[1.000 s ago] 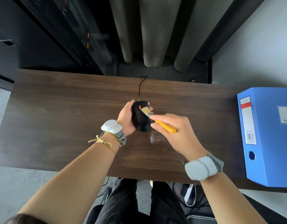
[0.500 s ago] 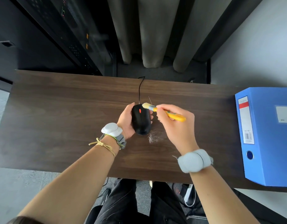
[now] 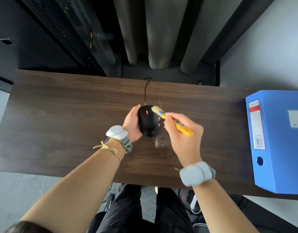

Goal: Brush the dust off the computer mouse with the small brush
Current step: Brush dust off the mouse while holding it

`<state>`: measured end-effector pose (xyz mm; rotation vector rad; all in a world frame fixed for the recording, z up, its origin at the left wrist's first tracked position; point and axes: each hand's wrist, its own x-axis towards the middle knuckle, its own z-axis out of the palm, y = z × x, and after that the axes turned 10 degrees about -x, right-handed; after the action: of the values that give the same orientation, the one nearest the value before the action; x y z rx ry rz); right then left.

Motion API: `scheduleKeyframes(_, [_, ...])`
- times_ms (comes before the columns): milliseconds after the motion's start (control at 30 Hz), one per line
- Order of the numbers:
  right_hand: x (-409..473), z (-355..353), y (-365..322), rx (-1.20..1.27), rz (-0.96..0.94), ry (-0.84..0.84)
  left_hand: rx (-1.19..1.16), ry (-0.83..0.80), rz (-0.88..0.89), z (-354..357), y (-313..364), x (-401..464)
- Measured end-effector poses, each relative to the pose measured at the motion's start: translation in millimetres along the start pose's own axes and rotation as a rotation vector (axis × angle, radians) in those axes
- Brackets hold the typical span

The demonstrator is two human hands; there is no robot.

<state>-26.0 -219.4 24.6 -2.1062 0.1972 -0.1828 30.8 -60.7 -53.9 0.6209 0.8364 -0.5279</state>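
Note:
A black wired computer mouse [image 3: 148, 122] with a red scroll wheel is held over the middle of the dark wooden desk [image 3: 61, 115]. My left hand [image 3: 132, 125] cups it from the left side and underneath. My right hand [image 3: 183, 135] grips a small brush [image 3: 174, 121] by its yellow handle. Its pale bristles touch the mouse's front right edge, beside the scroll wheel. A patch of white dust [image 3: 160, 142] lies on the desk just under and right of the mouse. The mouse's black cable [image 3: 145, 90] runs away over the desk's far edge.
A blue lever-arch file box [image 3: 279, 140] lies on the right end of the desk. Beyond the far edge stand a dark cabinet [image 3: 61, 36] and grey curtain folds [image 3: 158, 31]. The near desk edge is just above my knees.
The brush swept from the middle of the mouse up off its front right, then came back down onto the front right edge. My left hand kept its hold on the mouse.

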Motion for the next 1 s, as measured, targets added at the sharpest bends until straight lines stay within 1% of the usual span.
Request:
scheduleKeyframes(67, [9, 9, 2, -0.028, -0.016, 0.009, -0.015, -0.016, -0.001, 3, 1, -1])
scheduleKeyframes(167, [-22, 9, 14, -0.069, -0.035, -0.001, -0.072, -0.033, 0.027, 1, 4, -1])
scheduleKeyframes(300, [-73, -6, 27, -0.003, 0.128, -0.040, -0.156, -0.023, 0.014, -9, 7, 3])
scheduleKeyframes(367, [-69, -8, 22, -0.023, 0.086, -0.026, -0.160, -0.020, 0.010, -11, 7, 4])
scheduleKeyframes(467, [-34, -4, 6, -0.045, -0.051, 0.017, -0.159, -0.038, 0.004, -9, 5, 3])
scheduleKeyframes(567, [-16, 4, 2, -0.064, -0.135, -0.013, -0.152, -0.057, 0.014, -6, 7, 0])
scheduleKeyframes(633, [-33, 4, 12, -0.091, -0.129, -0.046, -0.157, -0.063, 0.016, -5, 11, 1])
scheduleKeyframes(700, [-59, -2, 23, -0.071, -0.056, -0.080, -0.166, -0.040, 0.022, -8, 12, 4])
scheduleKeyframes(733, [-68, -6, 25, -0.056, -0.030, -0.081, -0.164, -0.033, 0.024, -10, 12, 4])
scheduleKeyframes(800, [-71, -9, 22, -0.048, -0.048, -0.047, -0.150, -0.036, 0.016, -12, 10, 4])
scheduleKeyframes(933, [-32, 6, -2, -0.128, -0.238, 0.035, -0.097, -0.050, -0.002, -6, 4, 3])
scheduleKeyframes(1000, [-10, 18, -11, -0.182, -0.300, 0.044, -0.077, -0.065, -0.027, -3, 2, -1])
